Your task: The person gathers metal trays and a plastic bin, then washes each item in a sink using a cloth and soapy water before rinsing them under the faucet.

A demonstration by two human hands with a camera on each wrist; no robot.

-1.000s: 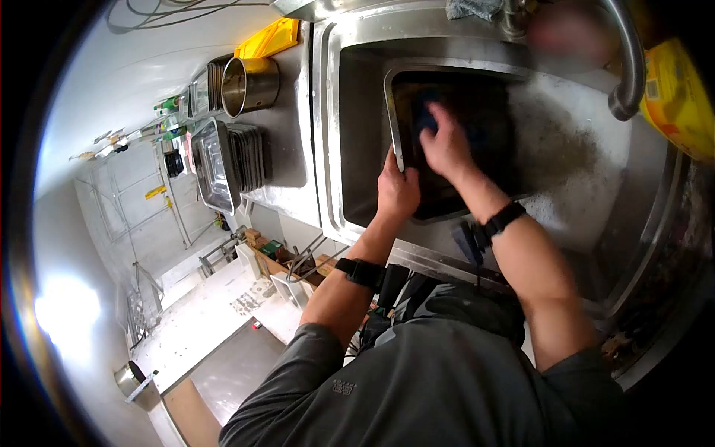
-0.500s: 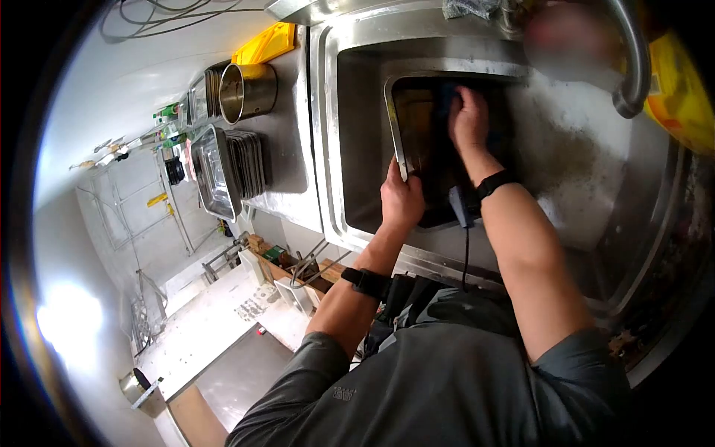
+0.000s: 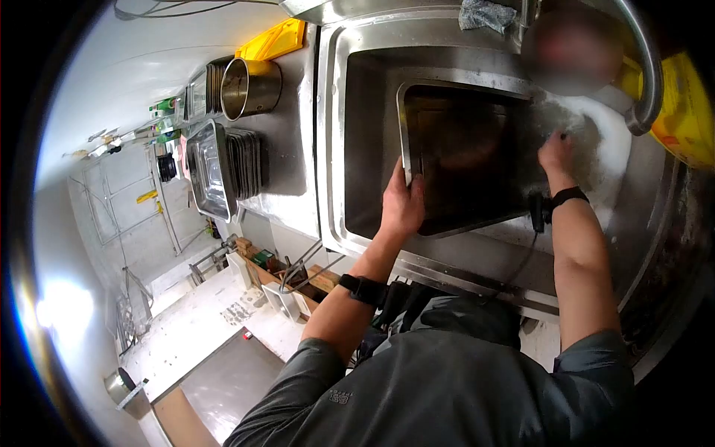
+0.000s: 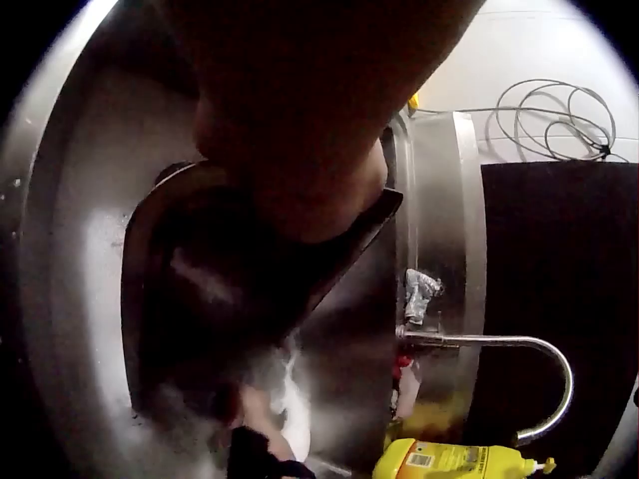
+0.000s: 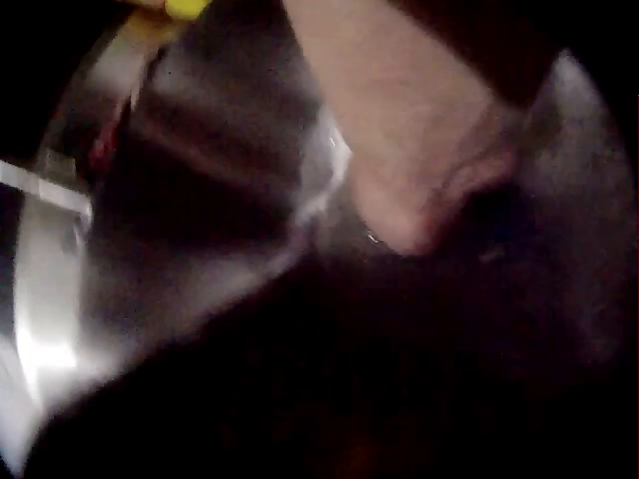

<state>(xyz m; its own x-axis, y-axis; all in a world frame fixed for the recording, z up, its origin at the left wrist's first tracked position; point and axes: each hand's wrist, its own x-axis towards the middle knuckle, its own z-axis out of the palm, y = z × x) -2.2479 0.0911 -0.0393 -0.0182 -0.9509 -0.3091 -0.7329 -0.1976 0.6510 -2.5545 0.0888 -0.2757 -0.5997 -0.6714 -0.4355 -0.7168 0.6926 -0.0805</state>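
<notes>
White walls [image 3: 149, 67] stood around a stainless-steel sink [image 3: 334, 149], which served as the centre of everything there. Closest, at the front edge of the sink, was a person in a dark grey shirt [image 3: 439, 372], with black straps [image 3: 363, 289] on the wrists. The left hand [image 3: 402, 205] reached into the left part of the sink and pinched the rim of a dark, deep-sided baking tray [image 3: 469, 141] between thumb and fingers. The tray lay askew inside the sink, left of its middle, its inner face brown and blackened. The right hand [image 3: 556, 155] was farther right in the sink, just past the tray, its fingers curled round what looked like a dark-blue pad [image 5: 499, 212], though the right wrist view was too dim and blurred to be sure. Murky, foamy water [image 3: 607, 134] spread about that hand on the right side of the sink.

On the sink's far rim lay a crumpled grey cloth [image 3: 488, 15]; near it rose a curved metal faucet [image 3: 646, 67], and a yellow detergent bottle [image 4: 454, 459] was by the sink's far right corner. On the counter [image 3: 289, 141] left of the sink were stacked rectangular metal pans [image 3: 246, 164] and, beyond them, a cylindrical steel pot [image 3: 251, 88]. Next to the pot, left of the sink's far corner, was a yellow plastic piece [image 3: 272, 39].
</notes>
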